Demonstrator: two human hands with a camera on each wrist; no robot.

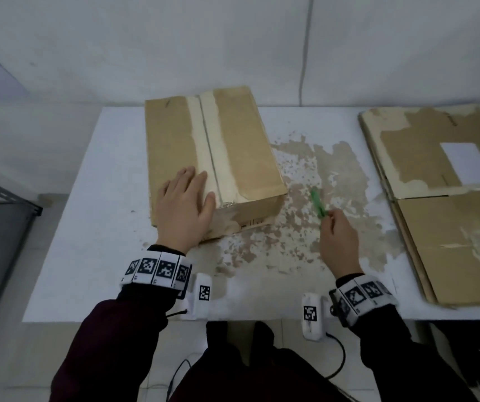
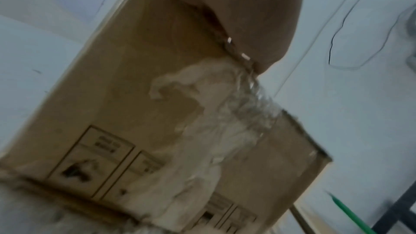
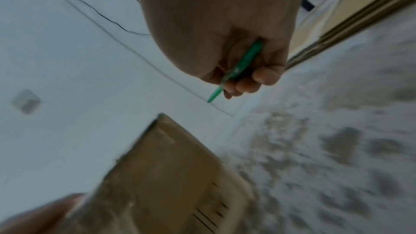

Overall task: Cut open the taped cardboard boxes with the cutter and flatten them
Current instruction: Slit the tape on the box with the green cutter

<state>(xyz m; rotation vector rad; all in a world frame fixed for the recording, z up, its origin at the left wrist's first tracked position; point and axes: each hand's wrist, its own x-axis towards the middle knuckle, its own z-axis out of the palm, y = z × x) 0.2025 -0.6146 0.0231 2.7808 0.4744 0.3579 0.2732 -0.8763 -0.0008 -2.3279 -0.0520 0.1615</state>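
Head view: left hand (image 1: 185, 210) lies spread on the still-taped cardboard box (image 1: 212, 158) at mid-desk (image 1: 88, 227), right hand (image 1: 339, 236) pinches the green cutter (image 1: 318, 203) beside it, with flattened boxes (image 1: 447, 204) stacked right, so cutting remains.

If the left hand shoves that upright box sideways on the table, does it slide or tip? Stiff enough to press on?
The cardboard box lies long and low on its broad face, so it would likely slide, not tip. Its top seam looks already slit, so the flaps may sag under the left hand resting flat near that seam. Worn, peeled paper suggests softened, probably light board.
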